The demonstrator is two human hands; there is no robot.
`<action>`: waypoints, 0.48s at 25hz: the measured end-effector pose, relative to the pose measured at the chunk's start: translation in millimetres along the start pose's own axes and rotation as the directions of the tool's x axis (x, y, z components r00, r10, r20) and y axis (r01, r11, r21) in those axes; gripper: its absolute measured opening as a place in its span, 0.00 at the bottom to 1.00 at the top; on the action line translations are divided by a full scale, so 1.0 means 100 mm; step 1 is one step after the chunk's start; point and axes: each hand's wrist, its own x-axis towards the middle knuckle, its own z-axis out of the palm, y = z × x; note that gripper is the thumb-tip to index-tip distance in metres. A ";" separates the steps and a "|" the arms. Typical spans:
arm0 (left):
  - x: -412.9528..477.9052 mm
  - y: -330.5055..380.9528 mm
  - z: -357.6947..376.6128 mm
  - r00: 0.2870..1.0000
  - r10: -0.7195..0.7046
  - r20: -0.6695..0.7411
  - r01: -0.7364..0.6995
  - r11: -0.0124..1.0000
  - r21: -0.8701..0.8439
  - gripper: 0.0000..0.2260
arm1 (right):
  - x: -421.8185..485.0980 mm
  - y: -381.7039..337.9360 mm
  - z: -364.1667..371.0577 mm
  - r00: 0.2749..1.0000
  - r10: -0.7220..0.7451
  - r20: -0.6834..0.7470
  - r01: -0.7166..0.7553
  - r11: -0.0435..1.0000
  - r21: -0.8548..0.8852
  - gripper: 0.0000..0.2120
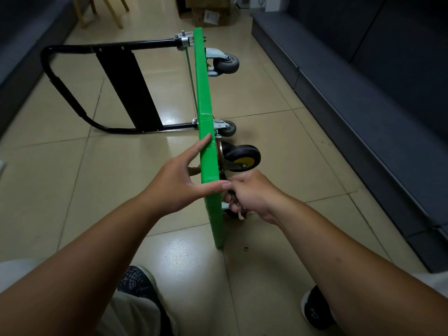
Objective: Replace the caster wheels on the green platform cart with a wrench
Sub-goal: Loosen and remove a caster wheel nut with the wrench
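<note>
The green platform cart (206, 93) stands on its long edge on the tiled floor (72, 178), wheels facing right and the black folding handle (60, 76) lying out to the left. The right hand (252, 192) is curled round a wrench (239, 213) at the mount of the black-and-yellow caster (242, 157), near the deck's near end. The left hand (179, 185) braces the top edge with straight fingers and thumb.

To do this well, I judge the deck needs firm bracing against the turning force, and the wrench seated squarely. A loose nut (246, 248) lies on the floor just beside the deck's near corner and could be kicked away. Two grey casters (226, 63) sit farther along.

The label on the far cardboard box (211, 18) is too small to read.
</note>
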 end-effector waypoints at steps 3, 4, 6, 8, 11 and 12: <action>0.01 -0.03 0.00 1.000 0.001 0.000 -0.001 1.000 0.002 0.48 | 0.00 0.02 -0.02 0.999 -0.038 0.025 0.038 0.999 0.004 0.12; 0.02 -0.03 0.00 1.000 -0.004 0.003 0.004 1.000 0.008 0.48 | 0.00 0.03 -0.02 0.998 -0.050 0.034 0.050 0.999 0.007 0.12; 0.02 -0.04 0.00 1.000 -0.002 0.005 0.002 1.000 0.011 0.48 | -0.04 0.03 0.01 0.995 -0.090 0.044 0.091 0.995 -0.030 0.12; 0.02 -0.04 0.00 1.000 -0.003 0.001 0.003 1.000 0.002 0.48 | -0.07 0.09 0.05 0.990 -0.131 0.046 0.133 0.990 -0.047 0.12; 0.01 -0.05 0.00 1.000 -0.003 -0.003 0.003 1.000 -0.009 0.48 | -0.08 0.20 0.08 0.984 -0.168 0.051 0.168 0.986 0.016 0.12; 0.01 -0.05 0.00 1.000 0.000 -0.002 0.000 1.000 -0.009 0.48 | -0.06 0.24 0.08 0.983 -0.178 0.052 0.178 0.984 0.019 0.12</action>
